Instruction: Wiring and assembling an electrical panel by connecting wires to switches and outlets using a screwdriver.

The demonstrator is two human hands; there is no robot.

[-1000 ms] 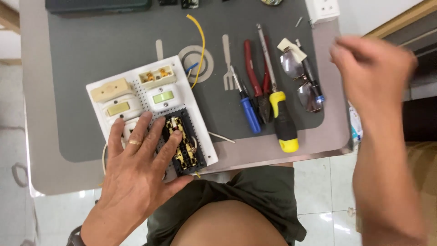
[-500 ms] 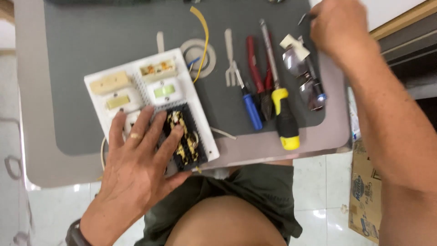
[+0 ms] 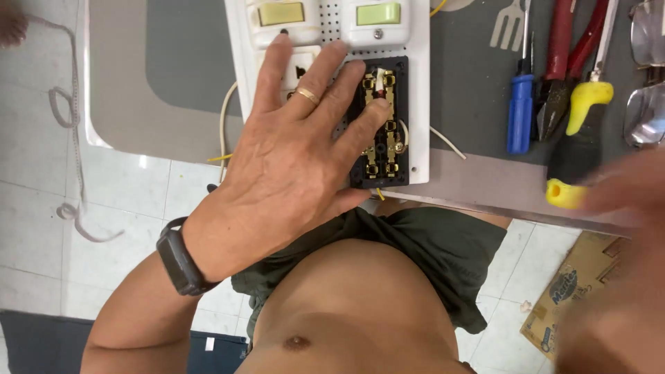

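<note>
Compared with half a second ago, we are looking from much nearer and lower: the table has slid up to the top of the view and our bare torso and dark green shorts [image 3: 443, 256] fill the lower half. At far left a grey cord [image 3: 66, 111] loops over the white floor tiles. Our left hand [image 3: 291, 159], with a black watch [image 3: 179, 257] at the wrist and a gold ring [image 3: 309, 95], still lies flat and spread on the white switch board [image 3: 419, 90], pressing rather than gripping, fingertips reaching the open black socket block [image 3: 382, 125] with its brass contacts. The board sits at the near edge of the grey table [image 3: 118, 76], two pale green rocker switches [image 3: 280, 14] above our fingers.

Further right lie a blue-handled screwdriver [image 3: 519, 111], red-handled pliers [image 3: 561, 48], a yellow-and-black screwdriver [image 3: 578, 149] and clear glasses [image 3: 645, 90]. Our right hand [image 3: 623, 201], earlier raised over the far tools, has come down near the yellow handle; it is blurred, so we cannot tell its grip. Below it a brown cardboard box [image 3: 564, 298] with a blue oval label rests on the floor.
</note>
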